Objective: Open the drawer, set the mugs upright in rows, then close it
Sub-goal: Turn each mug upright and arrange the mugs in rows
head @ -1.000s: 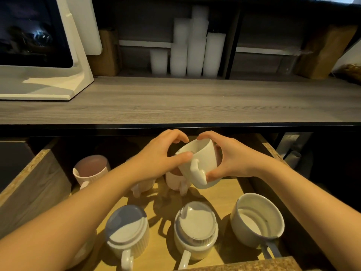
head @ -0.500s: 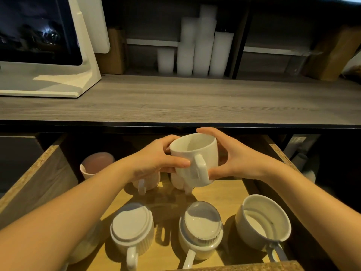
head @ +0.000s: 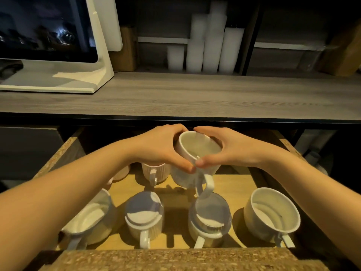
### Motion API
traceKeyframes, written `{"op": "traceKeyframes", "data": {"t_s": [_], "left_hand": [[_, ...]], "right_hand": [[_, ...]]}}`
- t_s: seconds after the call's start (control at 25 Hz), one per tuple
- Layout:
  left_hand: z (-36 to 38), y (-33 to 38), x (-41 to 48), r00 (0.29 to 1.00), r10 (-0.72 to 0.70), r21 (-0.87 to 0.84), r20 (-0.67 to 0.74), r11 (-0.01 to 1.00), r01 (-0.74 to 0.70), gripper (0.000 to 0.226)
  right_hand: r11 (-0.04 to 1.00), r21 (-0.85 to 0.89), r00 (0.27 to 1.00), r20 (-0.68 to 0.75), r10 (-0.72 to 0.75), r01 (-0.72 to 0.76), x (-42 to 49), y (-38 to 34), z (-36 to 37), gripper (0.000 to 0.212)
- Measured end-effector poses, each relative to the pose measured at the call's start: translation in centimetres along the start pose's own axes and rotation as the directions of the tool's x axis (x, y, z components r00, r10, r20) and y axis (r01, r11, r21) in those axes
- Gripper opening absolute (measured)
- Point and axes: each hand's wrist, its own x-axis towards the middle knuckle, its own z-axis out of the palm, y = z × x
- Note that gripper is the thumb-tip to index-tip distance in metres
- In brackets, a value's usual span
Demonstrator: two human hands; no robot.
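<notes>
The wooden drawer [head: 68, 151] stands pulled out under the counter. My left hand [head: 158, 147] and my right hand [head: 230, 149] both grip a white mug [head: 197, 151], mouth up, handle toward me, above the drawer's back middle. In the front row two ribbed mugs [head: 143, 216] [head: 210, 218] stand bottom up. An upright mug [head: 271, 212] is at the front right and another mug [head: 91, 220] at the front left, partly behind my left forearm. A ribbed mug [head: 156, 171] stands in the back row; another mug there is hidden by the held one.
A grey wood counter [head: 195, 96] overhangs the drawer's back. On it sits a white-framed screen [head: 48, 36] at the left. Stacks of white cups [head: 207, 47] stand on the shelf behind. The drawer's front panel [head: 175, 259] lies nearest me.
The held mug went from tilted to mouth up, and both hands have carried it lower toward the drawer's back row. The camera view tipped down, showing more of the front row.
</notes>
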Motion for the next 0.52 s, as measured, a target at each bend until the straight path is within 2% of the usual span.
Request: {"op": "traceKeyframes", "data": {"t_s": [0.12,0.2,0.36,0.4,0.52], "left_hand": [[-0.2,-0.1,-2.2,1.000,-0.025,0.056,-0.004,0.998,0.025,0.072],[0.0,-0.5,-3.3,0.999,-0.048,0.090,-0.002,0.995,0.048,0.076],[0.3,-1.9,-5.4,0.997,-0.083,-0.017,0.007,0.996,0.083,0.081],[0.3,-2.3,-5.9,0.995,-0.098,0.001,0.027,0.995,0.098,0.081],[0.6,-3.5,-7.0,0.964,-0.225,0.297,0.142,0.939,0.176,0.072]], "right_hand": [[0.993,-0.109,0.997,0.068,-0.036,0.043,0.2,-1.5,1.0,0.081],[0.982,-0.181,0.998,0.045,-0.045,0.053,0.3,-2.4,1.9,0.076],[0.953,-0.277,0.990,-0.045,-0.137,0.119,0.3,-3.1,3.5,0.074],[0.951,-0.285,0.989,-0.052,-0.139,0.119,0.2,-3.0,3.7,0.075],[0.944,-0.325,0.994,-0.066,-0.087,0.061,0.1,-2.3,3.5,0.080]]}}
